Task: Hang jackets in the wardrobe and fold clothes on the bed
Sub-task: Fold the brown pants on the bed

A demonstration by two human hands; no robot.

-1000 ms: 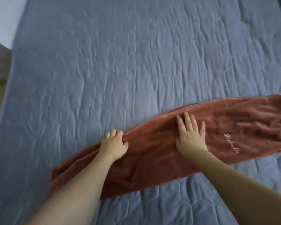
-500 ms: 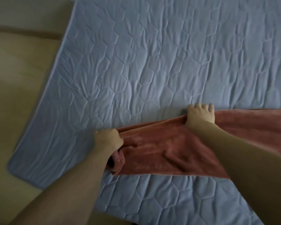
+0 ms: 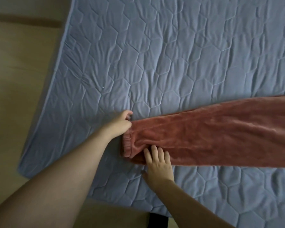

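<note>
Folding only half done, by the look: at the left edge of the bed (image 3: 155, 63), left hand (image 3: 120, 124) curled on the far corner of the cuff of the rust-red garment (image 3: 212, 137), pinching it. Right hand (image 3: 158, 167) with fingers straight, pressing the near edge flat. Laid out long toward the right edge, not yet doubled. No jackets or wardrobe visible. No readable writing or label anywhere.

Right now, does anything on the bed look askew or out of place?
Nothing stands out. The rust-red garment lies flat on the blue quilted bedspread, left hand at its cuffed end, right hand flat on its near edge.
</note>
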